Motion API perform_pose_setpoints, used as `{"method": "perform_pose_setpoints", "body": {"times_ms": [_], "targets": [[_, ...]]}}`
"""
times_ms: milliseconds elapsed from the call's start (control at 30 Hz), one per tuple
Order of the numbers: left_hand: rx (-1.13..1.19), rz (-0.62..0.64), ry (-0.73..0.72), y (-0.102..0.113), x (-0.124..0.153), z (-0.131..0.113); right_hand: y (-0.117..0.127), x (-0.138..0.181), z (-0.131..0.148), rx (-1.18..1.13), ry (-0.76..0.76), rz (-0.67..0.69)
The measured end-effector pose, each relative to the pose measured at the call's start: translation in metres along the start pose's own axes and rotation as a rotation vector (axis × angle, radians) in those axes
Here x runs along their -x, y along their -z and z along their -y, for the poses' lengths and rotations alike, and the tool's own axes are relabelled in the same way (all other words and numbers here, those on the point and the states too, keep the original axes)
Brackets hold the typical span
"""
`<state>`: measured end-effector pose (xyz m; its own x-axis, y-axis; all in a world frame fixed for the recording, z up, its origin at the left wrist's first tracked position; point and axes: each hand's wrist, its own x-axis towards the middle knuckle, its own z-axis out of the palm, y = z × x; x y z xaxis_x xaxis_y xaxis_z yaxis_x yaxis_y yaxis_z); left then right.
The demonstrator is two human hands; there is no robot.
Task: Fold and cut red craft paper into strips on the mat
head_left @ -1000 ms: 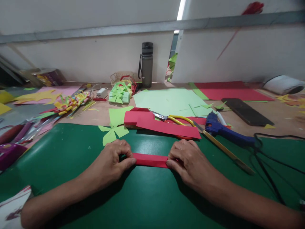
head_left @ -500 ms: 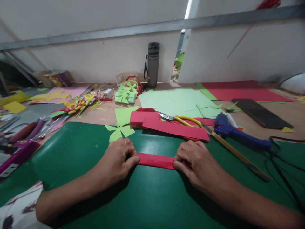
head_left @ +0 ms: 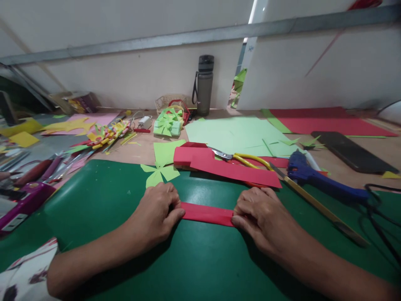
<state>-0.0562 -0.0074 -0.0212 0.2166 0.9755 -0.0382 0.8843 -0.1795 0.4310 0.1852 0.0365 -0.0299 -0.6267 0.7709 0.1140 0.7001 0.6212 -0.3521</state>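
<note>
A narrow red paper strip [head_left: 207, 214] stretches between my hands, low over the green mat [head_left: 203, 263]. My left hand [head_left: 163, 211] pinches its left end between thumb and fingers. At the other end, my right hand [head_left: 260, 215] is closed on the strip in the same way. Just beyond lie more red paper pieces [head_left: 232, 169], partly covering scissors with yellow handles [head_left: 250, 161]. A light green paper flower [head_left: 159, 171] rests beyond my left hand. Whether the strip is folded under my fingers is hidden.
To the right are a blue glue gun [head_left: 326, 179] with a black cable, a long knife-like tool [head_left: 319, 205] and a black phone [head_left: 351, 151]. A dark bottle [head_left: 205, 90] stands by the wall. Pale green sheets [head_left: 232, 136] and red sheets [head_left: 332, 120] lie at the back.
The view has shifted slightly, so most things sit a little further right. Both hands keep their hold on the red strip, which looks almost unchanged.
</note>
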Motion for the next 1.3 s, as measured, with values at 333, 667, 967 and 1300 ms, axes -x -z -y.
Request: {"method": "perform_pose_setpoints", "body": {"times_ms": [333, 667, 967, 1300], "targets": [[-0.024, -0.006, -0.027, -0.002, 0.0, -0.001, 0.0, -0.001, 0.001, 0.01, -0.007, 0.015], [-0.073, -0.014, -0.067, -0.004, 0.0, 0.001, 0.004, -0.002, 0.004, 0.05, -0.009, 0.034], [-0.312, -0.059, -0.357, -0.01, 0.0, 0.006, 0.004, -0.001, 0.002, 0.016, -0.008, 0.012], [-0.546, 0.113, -0.644, 0.005, -0.015, -0.017, 0.006, 0.0, 0.004, 0.056, -0.002, 0.025]]}}
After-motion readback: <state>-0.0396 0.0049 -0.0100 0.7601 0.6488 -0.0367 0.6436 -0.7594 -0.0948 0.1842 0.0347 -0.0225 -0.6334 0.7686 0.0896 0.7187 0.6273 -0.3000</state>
